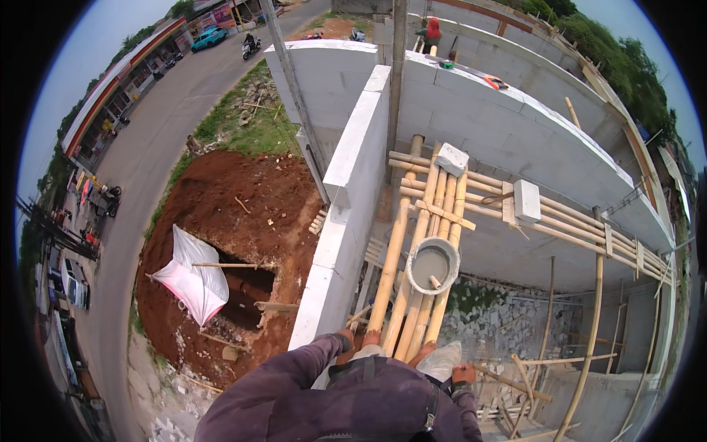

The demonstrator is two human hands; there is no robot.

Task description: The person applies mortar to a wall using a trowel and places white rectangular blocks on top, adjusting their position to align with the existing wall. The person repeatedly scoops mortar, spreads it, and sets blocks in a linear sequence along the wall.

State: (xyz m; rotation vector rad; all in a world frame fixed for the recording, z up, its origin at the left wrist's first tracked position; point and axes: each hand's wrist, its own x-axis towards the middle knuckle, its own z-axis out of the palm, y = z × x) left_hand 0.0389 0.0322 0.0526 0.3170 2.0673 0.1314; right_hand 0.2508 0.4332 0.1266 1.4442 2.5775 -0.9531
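Observation:
My left hand [344, 338] is at the end of my purple sleeve, close to the top of the white block wall [322, 295]; its fingers are too small and dark to read. Curled fingers show on my right hand [463, 374], beside a pale, crinkled cover [440, 360] over my right leg; whatever it may hold is hidden. My bare feet stand on bamboo poles [403, 317]. Ahead of them, a round bucket [433, 266] of grey, wet mix rests on the poles, with a tool handle [435, 282] sticking out.
White blocks [451, 159] [526, 200] lie on the bamboo scaffold. An orange-handled saw [495, 82] and a green tool [446, 65] sit on the far wall. Far below on the right is rubble [508, 324]; on the left, red soil [221, 184] surrounds a pit. Another person [431, 31] is beyond the wall.

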